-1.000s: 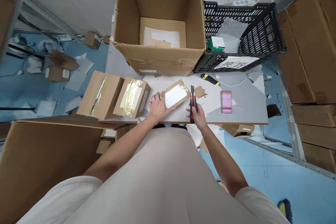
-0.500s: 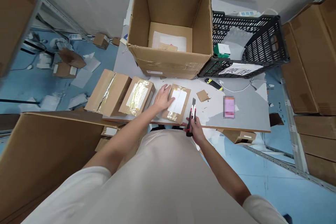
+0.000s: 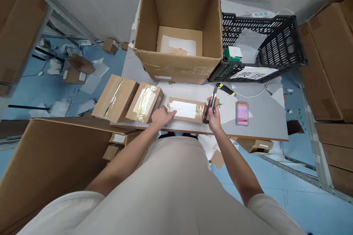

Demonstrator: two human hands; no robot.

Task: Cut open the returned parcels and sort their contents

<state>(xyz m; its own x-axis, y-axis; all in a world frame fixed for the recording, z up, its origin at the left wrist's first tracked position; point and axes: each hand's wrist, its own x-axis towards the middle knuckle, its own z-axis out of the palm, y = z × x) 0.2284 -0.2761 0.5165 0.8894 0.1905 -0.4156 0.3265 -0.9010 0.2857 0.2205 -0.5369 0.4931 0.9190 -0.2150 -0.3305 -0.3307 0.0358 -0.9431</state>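
A small taped cardboard box (image 3: pixel 185 110) with a white label lies lengthwise across the table's front part. My left hand (image 3: pixel 162 116) grips its left end, thumb on top near the label. At the box's right end, my right hand (image 3: pixel 215 120) is closed around a red and black utility knife (image 3: pixel 211 107), its blade out and pointing away from me. Some fingers of that hand seem close to the box end; whether they touch it I cannot tell. Two more taped boxes, a smaller one (image 3: pixel 145 102) and a larger one (image 3: pixel 116 98), stand to the left.
A large open carton (image 3: pixel 179 68) stands at the back, beside a black plastic crate (image 3: pixel 261 71). A yellow and black cutter (image 3: pixel 226 89), a scrap of cardboard (image 3: pixel 217 101) and a pink blurred rectangle (image 3: pixel 242 114) lie on the right. Another big carton (image 3: pixel 68 147) is at my lower left.
The small box has turned from pointing away from me to lying crosswise. My left hand has shifted to its left end; my right hand, with the knife, has moved right and forward.
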